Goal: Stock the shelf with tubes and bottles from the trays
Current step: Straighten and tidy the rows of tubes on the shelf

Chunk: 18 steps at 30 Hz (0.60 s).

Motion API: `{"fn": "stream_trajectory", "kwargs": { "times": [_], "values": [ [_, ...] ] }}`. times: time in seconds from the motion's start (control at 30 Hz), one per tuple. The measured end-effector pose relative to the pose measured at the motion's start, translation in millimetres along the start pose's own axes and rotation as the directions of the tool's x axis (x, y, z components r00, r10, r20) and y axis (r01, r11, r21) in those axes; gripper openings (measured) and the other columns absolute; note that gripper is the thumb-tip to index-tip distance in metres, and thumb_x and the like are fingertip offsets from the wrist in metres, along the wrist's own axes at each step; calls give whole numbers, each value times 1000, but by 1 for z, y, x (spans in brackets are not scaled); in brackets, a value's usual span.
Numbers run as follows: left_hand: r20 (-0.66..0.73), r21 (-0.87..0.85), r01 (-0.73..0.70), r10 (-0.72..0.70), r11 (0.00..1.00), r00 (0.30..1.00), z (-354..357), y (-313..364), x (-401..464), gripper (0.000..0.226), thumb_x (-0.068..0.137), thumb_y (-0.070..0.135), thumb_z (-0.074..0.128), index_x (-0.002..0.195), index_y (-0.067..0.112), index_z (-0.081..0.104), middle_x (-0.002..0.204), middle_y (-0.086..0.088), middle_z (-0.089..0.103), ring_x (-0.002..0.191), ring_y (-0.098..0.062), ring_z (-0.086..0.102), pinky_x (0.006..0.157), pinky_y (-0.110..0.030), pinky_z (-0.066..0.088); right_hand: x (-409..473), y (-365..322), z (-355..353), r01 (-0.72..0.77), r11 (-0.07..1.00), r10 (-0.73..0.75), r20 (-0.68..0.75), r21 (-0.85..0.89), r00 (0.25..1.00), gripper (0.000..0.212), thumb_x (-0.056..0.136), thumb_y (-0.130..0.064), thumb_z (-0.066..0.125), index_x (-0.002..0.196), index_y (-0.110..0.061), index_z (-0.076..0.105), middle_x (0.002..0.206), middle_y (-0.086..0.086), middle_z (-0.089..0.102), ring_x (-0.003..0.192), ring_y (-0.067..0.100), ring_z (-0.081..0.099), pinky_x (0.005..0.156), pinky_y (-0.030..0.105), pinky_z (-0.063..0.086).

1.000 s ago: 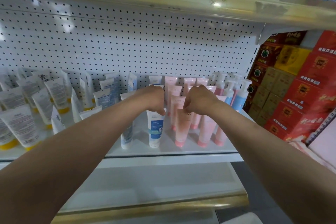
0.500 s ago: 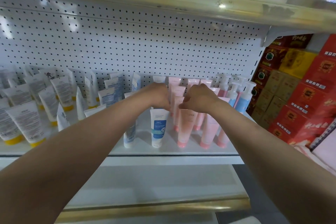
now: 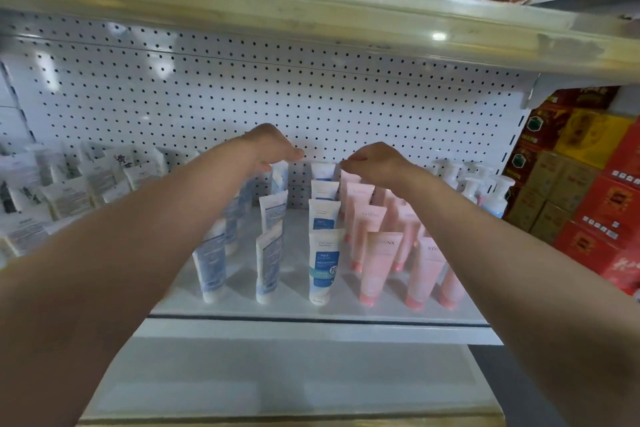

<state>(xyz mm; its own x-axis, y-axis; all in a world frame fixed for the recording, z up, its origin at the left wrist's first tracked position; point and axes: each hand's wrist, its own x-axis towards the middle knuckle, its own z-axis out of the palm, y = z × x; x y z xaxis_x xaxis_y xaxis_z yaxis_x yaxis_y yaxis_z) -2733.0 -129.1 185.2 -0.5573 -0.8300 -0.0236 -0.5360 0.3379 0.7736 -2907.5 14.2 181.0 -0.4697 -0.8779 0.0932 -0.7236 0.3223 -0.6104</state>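
Fingers (image 3: 294, 153) of both hands hover loosely curled, holding nothing, mid-frame above the tubes (image 3: 323, 215); rows look straightened, so fetching more stock seems next.

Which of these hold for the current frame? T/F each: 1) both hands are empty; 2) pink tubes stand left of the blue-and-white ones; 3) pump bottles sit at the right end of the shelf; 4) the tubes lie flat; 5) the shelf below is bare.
1. True: neither the left hand nor the right hand holds anything.
2. False: the pink tubes stand right of the blue-and-white tubes.
3. True: the pump bottles sit there.
4. False: they stand upright on their caps.
5. True: nothing shows on the lower shelf.
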Motion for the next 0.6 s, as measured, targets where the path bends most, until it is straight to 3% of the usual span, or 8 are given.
{"fn": "stream_trajectory", "kwargs": {
  "times": [0.07, 0.13, 0.17, 0.23, 0.3, 0.4, 0.53, 0.6],
  "values": [
    [-25, -11, -7, 7, 1000, 1000, -13, -9, 10, 47, 89, 38, 72, 122, 7, 64, 127, -9, 60, 117, -26, 56, 96, -36, 51, 10, -7, 8, -2, 1000, 1, 24, 23, 1000, 52, 96, -34, 60, 123, 10, 58, 100, 19, 67, 90, 37, 62, 81, 29, 46],
    [-53, -2, -14, 13, 1000, 999, -24, -16, 17, 43, 92, 38, 68, 121, 6, 63, 122, -10, 59, 119, -27, 55, 92, -34, 49, 21, -14, 17, 6, 1000, -7, 41, 29, 999, 51, 97, -35, 59, 116, 12, 60, 100, 27, 63, 92, 39, 61, 85, 34, 50],
    [-62, 17, -13, 15, 1000, 998, -30, -19, 22, 41, 94, 39, 66, 119, 7, 64, 119, -10, 59, 119, -29, 56, 94, -36, 48, 27, -19, 23, 10, 1000, -11, 47, 23, 999, 47, 97, -35, 59, 103, 11, 63, 98, 27, 62, 90, 39, 60, 83, 34, 50],
    [-69, 58, -8, 12, 998, 998, -41, -28, 33, 42, 95, 41, 62, 120, 8, 63, 120, -13, 60, 120, -31, 56, 99, -39, 48, 40, -28, 34, 12, 1000, -13, 56, 9, 998, 35, 97, -36, 60, 85, -3, 58, 84, 16, 50, 78, 27, 49, 67, 28, 40],
    [-54, 92, -7, 12, 996, 998, -54, -38, 46, 43, 96, 42, 61, 122, 7, 62, 120, -13, 59, 116, -31, 56, 99, -40, 47, 56, -37, 46, 21, 1000, -20, 64, -16, 998, 37, 96, -37, 63, 90, -1, 68, 82, 9, 54, 76, 21, 49, 63, 26, 38],
    [-23, 170, -28, 33, 985, 999, -75, -52, 69, 40, 97, 43, 59, 114, 8, 65, 106, -11, 56, 96, -26, 52, 94, -38, 48, 80, -51, 60, 44, 997, -39, 64, -68, 997, 35, 96, -39, 64, 110, -9, 75, 99, 5, 69, 89, 17, 57, 75, 24, 41],
    [-13, 285, -67, 74, 956, 997, -90, -69, 95, 29, 97, 42, 59, 97, 14, 57, 94, -11, 53, 83, -24, 50, 64, -24, 39, 112, -64, 73, 46, 986, -40, 41, -158, 998, 33, 94, -38, 66, 107, -9, 76, 110, 7, 73, 105, 21, 65, 87, 28, 50],
    [5, 334, -83, 87, 939, 996, -93, -79, 109, 30, 95, 43, 62, 94, 13, 59, 100, -12, 62, 90, -26, 58, 72, -26, 45, 128, -67, 79, 45, 984, -43, 14, -174, 999, 29, 91, -38, 71, 105, -13, 77, 110, 6, 74, 106, 21, 66, 92, 30, 52]
  ]
}}
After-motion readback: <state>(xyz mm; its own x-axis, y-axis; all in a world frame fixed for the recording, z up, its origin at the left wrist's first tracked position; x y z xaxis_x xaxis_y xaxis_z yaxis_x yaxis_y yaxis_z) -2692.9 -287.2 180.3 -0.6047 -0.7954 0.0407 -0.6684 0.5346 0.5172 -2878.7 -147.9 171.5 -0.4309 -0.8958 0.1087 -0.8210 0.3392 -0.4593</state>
